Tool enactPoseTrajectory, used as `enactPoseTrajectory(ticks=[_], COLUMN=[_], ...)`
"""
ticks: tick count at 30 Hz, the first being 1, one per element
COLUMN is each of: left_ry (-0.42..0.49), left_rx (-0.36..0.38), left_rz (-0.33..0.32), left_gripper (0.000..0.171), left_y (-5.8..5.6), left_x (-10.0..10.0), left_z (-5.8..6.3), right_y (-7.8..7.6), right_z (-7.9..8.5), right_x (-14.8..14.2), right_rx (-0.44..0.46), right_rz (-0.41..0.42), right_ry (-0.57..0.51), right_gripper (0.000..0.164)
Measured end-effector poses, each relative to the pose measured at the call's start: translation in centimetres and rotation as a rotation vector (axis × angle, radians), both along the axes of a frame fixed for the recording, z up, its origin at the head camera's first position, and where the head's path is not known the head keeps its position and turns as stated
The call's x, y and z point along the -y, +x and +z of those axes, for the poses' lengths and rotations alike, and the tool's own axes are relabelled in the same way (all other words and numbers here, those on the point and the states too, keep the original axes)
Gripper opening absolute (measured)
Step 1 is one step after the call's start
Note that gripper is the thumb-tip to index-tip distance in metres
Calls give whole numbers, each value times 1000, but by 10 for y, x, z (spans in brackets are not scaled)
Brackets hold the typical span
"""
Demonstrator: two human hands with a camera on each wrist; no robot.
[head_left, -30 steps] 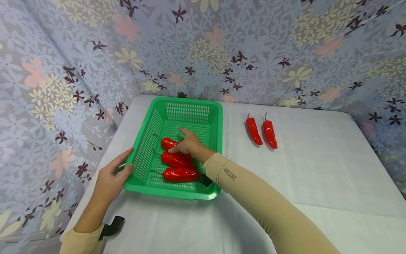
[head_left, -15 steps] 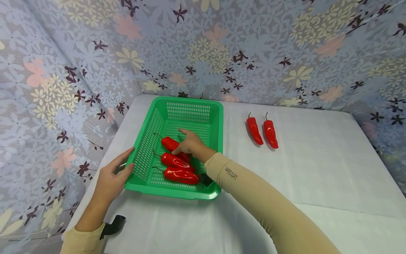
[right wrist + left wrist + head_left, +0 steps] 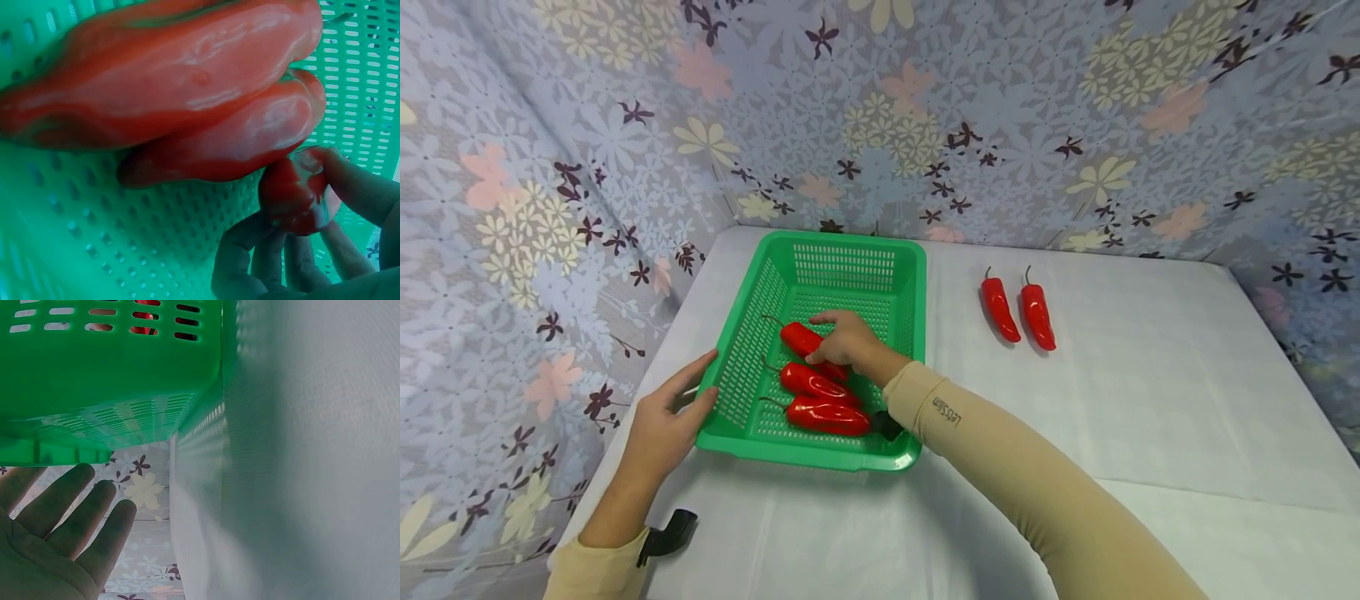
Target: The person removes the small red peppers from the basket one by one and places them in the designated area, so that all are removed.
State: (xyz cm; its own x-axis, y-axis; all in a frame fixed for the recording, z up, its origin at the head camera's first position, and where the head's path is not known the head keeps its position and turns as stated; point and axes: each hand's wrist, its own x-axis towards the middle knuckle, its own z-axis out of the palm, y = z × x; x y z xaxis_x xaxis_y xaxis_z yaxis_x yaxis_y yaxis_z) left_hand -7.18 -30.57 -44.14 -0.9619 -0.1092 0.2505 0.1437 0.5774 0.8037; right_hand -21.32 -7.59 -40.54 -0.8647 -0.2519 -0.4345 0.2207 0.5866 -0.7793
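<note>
A green plastic basket (image 3: 919,283) with slotted walls stands on the white-covered table. Three glossy red chili peppers lie in it, stems to the left. My right hand (image 3: 848,340) reaches in and holds the farthest pepper (image 3: 801,338), with thumb and fingers around its body in the right wrist view. Nearer me lie the middle pepper (image 3: 808,381) and the front pepper (image 3: 826,416), close together. At the basket's left side is my left hand (image 3: 662,417), fingertips and thumb at the rim. The left wrist view shows its fingers (image 3: 81,519) extended beneath the rim.
Two more red chili peppers, one on the left (image 3: 1000,310) and one on the right (image 3: 1037,317), lie side by side on the table (image 3: 1150,375) right of the basket. Floral cloth (image 3: 1000,125) rises behind the table and along its left side.
My right thumb has shifted slightly right along the pepper, and its index finger has come down. The middle pepper has tilted. My left hand stays at the rim.
</note>
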Motion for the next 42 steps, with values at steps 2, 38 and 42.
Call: enactPoseTrajectory(ticks=[2, 38, 42], left_ry=[-3, -24, -27], left_rx=[1, -1, -5], left_rz=[0, 24, 29], left_gripper=[47, 46, 46], left_y=[0, 2, 3], left_x=[0, -5, -6], left_z=[0, 4, 4], right_y=[2, -14, -17], right_z=[2, 77, 79], right_x=[0, -36, -43], right_rx=[5, -57, -55], right_rz=[-2, -142, -151], right_ry=[-11, -272, -290], right_gripper=[59, 58, 59])
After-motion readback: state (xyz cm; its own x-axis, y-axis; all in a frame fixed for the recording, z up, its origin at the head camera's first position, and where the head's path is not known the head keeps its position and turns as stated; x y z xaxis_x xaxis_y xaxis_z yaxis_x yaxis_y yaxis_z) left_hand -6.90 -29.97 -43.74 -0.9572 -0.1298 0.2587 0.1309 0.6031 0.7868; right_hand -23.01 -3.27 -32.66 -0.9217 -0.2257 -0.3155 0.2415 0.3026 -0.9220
